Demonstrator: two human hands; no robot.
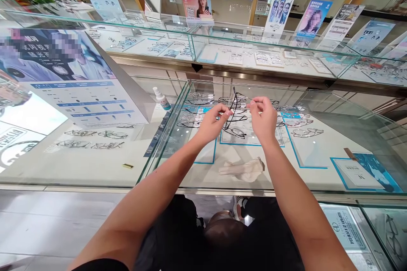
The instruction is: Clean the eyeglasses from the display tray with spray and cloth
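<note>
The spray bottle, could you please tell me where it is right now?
In the head view, the spray bottle is on the left, between the big sign and the glass case's left edge, farther away than the left hand.

Eyewear shop — glasses fill glass display cases (127, 169).

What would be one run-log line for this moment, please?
left hand: holding eyeglasses | right hand: raised beside them, contact unclear | cloth: crumpled, nearer the person | spray bottle: standing at left
</note>
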